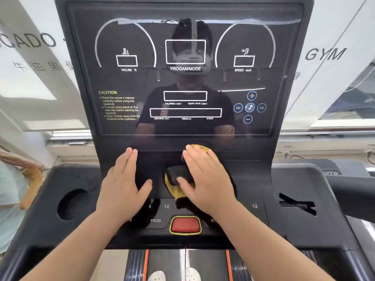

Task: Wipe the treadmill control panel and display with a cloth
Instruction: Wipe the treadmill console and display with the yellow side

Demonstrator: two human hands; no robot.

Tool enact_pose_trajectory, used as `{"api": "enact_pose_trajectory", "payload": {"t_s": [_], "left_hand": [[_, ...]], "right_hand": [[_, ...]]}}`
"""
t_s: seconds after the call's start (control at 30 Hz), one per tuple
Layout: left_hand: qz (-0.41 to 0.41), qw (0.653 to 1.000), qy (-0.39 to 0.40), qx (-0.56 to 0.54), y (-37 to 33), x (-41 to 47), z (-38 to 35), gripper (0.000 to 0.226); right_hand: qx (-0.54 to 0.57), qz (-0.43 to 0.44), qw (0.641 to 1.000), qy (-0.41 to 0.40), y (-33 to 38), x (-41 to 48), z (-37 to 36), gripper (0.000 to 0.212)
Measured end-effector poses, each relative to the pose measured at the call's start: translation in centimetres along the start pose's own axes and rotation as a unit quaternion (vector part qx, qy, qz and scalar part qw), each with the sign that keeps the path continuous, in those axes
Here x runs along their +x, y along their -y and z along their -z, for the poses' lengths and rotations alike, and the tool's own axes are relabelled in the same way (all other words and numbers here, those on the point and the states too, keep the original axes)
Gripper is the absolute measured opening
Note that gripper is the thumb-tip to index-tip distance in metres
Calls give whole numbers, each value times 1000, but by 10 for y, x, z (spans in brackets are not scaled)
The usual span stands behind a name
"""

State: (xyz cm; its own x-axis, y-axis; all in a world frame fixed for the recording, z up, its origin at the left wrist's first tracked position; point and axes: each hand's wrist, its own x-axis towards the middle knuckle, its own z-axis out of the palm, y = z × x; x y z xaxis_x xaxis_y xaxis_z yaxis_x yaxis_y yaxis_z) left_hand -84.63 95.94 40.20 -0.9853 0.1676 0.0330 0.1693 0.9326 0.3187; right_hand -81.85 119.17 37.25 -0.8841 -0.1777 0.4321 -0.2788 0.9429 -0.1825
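Observation:
The treadmill's dark glossy display (184, 78) rises in front of me, with white dial outlines, a CAUTION text and blue music buttons. Below it lies the black control panel (249, 179) with number keys and a red stop button (185, 224). My right hand (207, 179) lies flat on a yellow and black cloth (174, 179), pressing it onto the panel's middle just under the display. My left hand (123, 179) rests flat on the bare panel to the left of the cloth, fingers together, holding nothing.
A round cup holder (72, 203) sinks into the console's left wing and an angular slot (297, 203) into the right wing. The belt and my white shoes (174, 275) show below. A person in a light top (10, 199) stands at the far left.

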Motion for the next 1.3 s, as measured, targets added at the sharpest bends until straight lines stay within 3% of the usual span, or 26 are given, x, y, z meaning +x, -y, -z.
{"api": "enact_pose_trajectory", "payload": {"t_s": [0.1,0.27,0.5,0.63,0.8,0.93,1.07,1.17,1.23,1.3], "left_hand": [[-3,1000,4,-9,1,0,1,89],[1,1000,5,-26,0,-1,1,91],[8,999,9,-31,-4,-4,-4,96],[-2,999,11,-30,0,-4,-2,94],[0,998,17,-53,6,-2,-3,93],[0,994,19,-103,12,-1,-3,82],[-28,987,16,-157,20,1,5,67],[-70,979,1,-190,32,7,13,58],[-89,976,-13,-200,41,9,19,61],[-107,971,-36,-210,50,11,23,62]], "right_hand": [[-12,-54,996,-67,-34,-17,11,54],[-28,-130,985,-108,-43,-23,12,57],[1,-29,999,-29,22,9,-11,69],[6,-3,999,-42,-1,0,-1,63],[-47,-136,986,-85,-52,-32,10,61],[-19,-169,979,-109,-27,-18,4,61],[10,-56,996,-63,35,14,-14,61],[8,19,999,47,78,38,-30,72],[-21,27,994,105,94,47,-40,80],[-65,-4,992,105,99,51,-46,84]]}}
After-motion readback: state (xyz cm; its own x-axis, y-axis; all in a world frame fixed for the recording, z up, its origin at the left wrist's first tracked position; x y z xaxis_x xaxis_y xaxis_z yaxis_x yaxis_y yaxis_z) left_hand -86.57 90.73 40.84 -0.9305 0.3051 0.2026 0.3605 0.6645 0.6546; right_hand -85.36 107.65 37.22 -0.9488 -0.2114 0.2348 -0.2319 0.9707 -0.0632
